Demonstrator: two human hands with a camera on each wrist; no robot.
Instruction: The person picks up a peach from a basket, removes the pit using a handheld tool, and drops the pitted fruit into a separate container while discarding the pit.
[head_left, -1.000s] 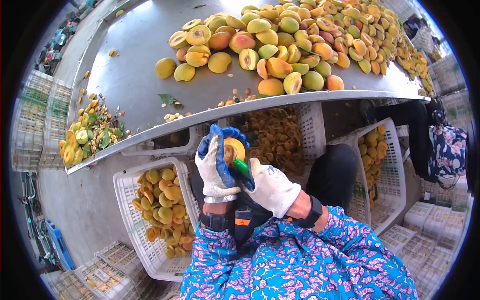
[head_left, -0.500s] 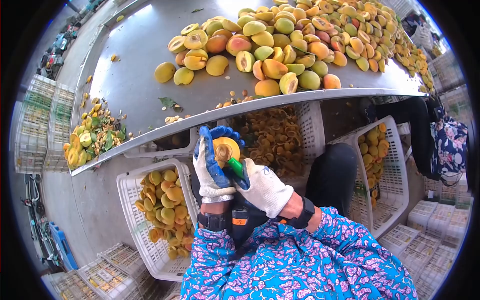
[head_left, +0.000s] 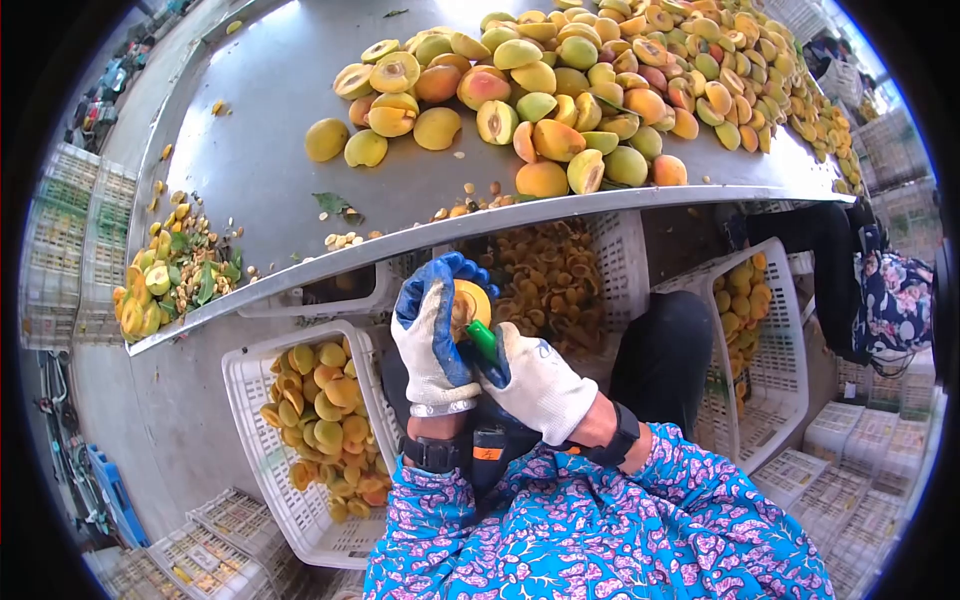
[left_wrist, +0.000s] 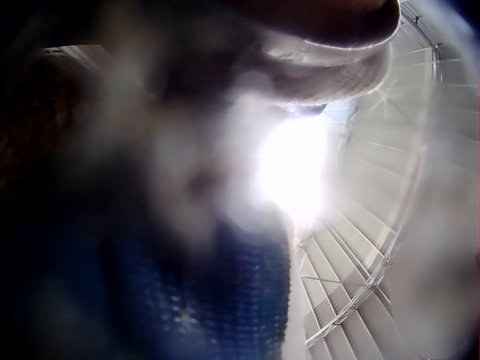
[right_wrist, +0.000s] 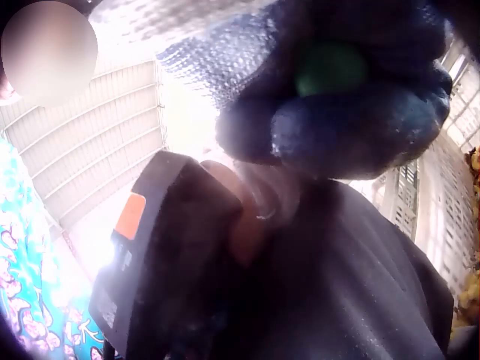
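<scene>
In the head view the left hand (head_left: 432, 335), in a white and blue glove, holds a halved yellow fruit (head_left: 470, 303) with its cut, brownish face turned up. The gloved right hand (head_left: 540, 383) grips a green handle (head_left: 482, 340) whose end is at the lower edge of the fruit. In the right wrist view, blue-coated fingers (right_wrist: 360, 135) are curled round the green handle (right_wrist: 330, 69). Blurred blue glove fabric (left_wrist: 202, 300) fills the lower part of the left wrist view. Any blade is hidden.
A metal table (head_left: 270, 130) bears heaped halved fruit (head_left: 600, 90) and a pile of scraps (head_left: 190, 265). Below its edge stand white crates, one with fruit at left (head_left: 245, 390), one with brownish pieces (head_left: 625, 260), another at right (head_left: 785, 390). A person's dark legs (head_left: 810, 235) are at far right.
The head view has shifted slightly back and forth. Both hands stay together over the same fruit, with the green handle still at its lower edge; the fruit is tilted a little differently from half a second ago.
</scene>
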